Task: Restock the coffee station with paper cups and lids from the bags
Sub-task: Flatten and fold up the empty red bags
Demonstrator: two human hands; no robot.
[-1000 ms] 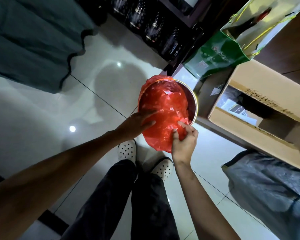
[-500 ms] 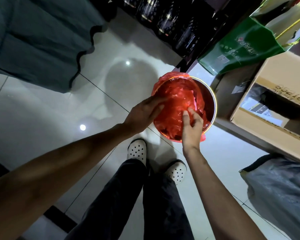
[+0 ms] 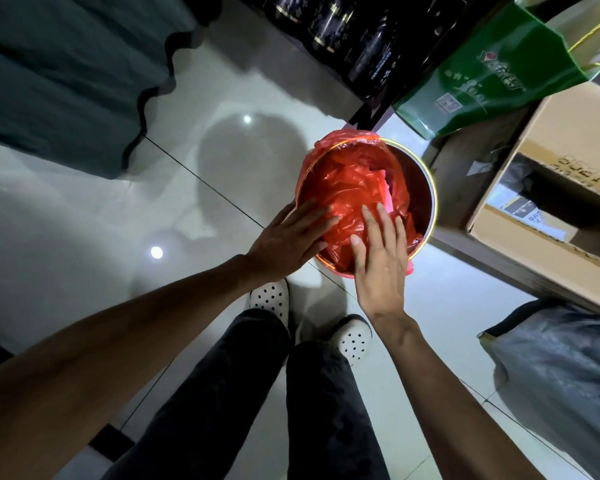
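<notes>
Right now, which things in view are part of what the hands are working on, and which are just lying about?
In hand:
- red plastic bag, pressed down in the round bin
- round metal bin holding it
- left hand and right hand, both flat on the bag

Lying about:
- green gift bag
- open cardboard box
- grey sack
- dark bottles

No cups or lids visible.

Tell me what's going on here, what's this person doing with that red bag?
A person stands over a round metal bin on the tiled floor and presses a red plastic bag down into it. Both hands are flat with straight fingers: the left hand at the near left rim, the right hand on the plastic inside. The bag already drapes over the far and near rim. No cups or lids are visible.
</notes>
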